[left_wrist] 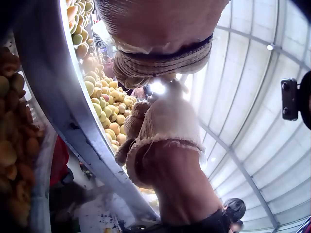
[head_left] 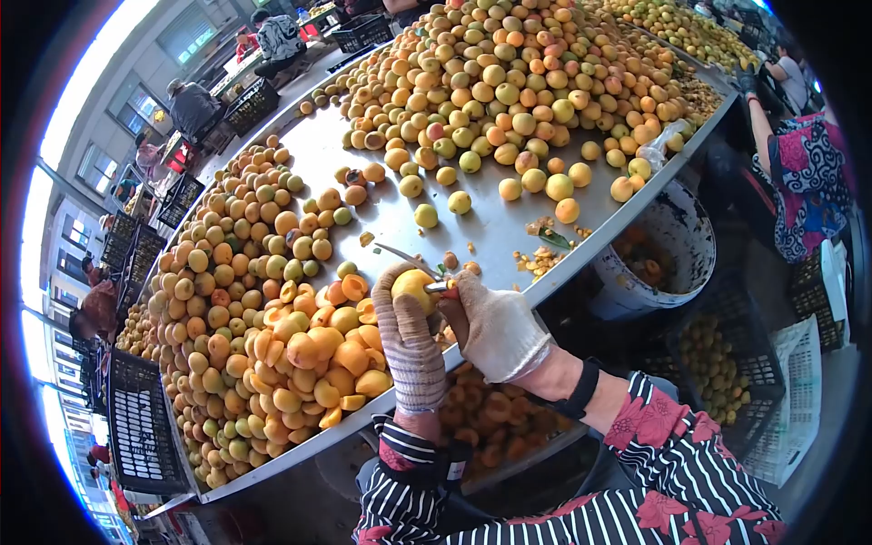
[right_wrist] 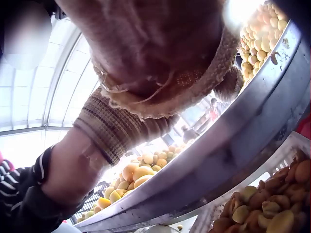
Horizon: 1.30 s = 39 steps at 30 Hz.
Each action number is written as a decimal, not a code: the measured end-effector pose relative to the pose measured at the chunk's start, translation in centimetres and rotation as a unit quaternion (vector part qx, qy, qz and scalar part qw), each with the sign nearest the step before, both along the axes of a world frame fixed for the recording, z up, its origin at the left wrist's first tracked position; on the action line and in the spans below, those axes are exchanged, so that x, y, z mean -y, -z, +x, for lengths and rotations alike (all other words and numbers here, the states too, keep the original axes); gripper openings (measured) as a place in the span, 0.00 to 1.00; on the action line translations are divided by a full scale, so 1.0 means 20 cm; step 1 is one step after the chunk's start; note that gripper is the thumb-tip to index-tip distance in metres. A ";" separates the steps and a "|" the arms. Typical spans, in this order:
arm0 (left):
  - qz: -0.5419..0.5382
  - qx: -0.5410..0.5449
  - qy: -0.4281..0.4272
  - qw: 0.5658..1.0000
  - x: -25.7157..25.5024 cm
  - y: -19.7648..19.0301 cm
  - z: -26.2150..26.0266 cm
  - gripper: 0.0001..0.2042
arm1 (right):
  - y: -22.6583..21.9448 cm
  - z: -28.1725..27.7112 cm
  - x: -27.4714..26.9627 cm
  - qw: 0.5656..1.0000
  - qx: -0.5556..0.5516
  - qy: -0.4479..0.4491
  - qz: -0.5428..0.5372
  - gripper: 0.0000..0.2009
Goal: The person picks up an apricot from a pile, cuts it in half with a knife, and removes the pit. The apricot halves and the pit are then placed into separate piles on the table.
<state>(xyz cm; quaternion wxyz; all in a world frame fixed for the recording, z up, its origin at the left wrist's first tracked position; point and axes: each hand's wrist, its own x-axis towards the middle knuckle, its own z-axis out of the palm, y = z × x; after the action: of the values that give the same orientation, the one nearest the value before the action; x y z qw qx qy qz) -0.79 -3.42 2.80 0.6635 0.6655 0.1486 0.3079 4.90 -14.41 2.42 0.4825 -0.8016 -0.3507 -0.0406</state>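
- While the left hand [head_left: 409, 341] grips an apricot [head_left: 411, 285] over the table's [head_left: 509, 238] near edge, the right hand [head_left: 495, 325] pinches a small knife [head_left: 440, 287] against it; both gloved.
- Done, by my read: a heap of halved apricots [head_left: 318, 359] beside the left hand, more in the crate [head_left: 495, 422] under the edge, pits [head_left: 538, 261] scattered nearby.
- Left: most of it. Whole-fruit piles [head_left: 509, 73] cover the far table.

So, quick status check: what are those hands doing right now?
Left hand grips one apricot. Right hand holds a small knife against it. Nothing in the way; halved fruit pile sits beside on the steel table.
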 end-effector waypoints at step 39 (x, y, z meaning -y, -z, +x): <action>-0.446 0.140 0.100 0.878 -0.14 0.16 0.03 0.28 | -0.04 -0.02 0.04 0.995 0.044 -0.019 -0.092 0.08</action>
<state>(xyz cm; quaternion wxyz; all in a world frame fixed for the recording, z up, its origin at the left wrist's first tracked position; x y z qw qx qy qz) -0.20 -0.64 -0.37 0.9313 0.2602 0.1083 0.2307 4.47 -15.19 3.26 0.3914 -0.8334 -0.3887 -0.0343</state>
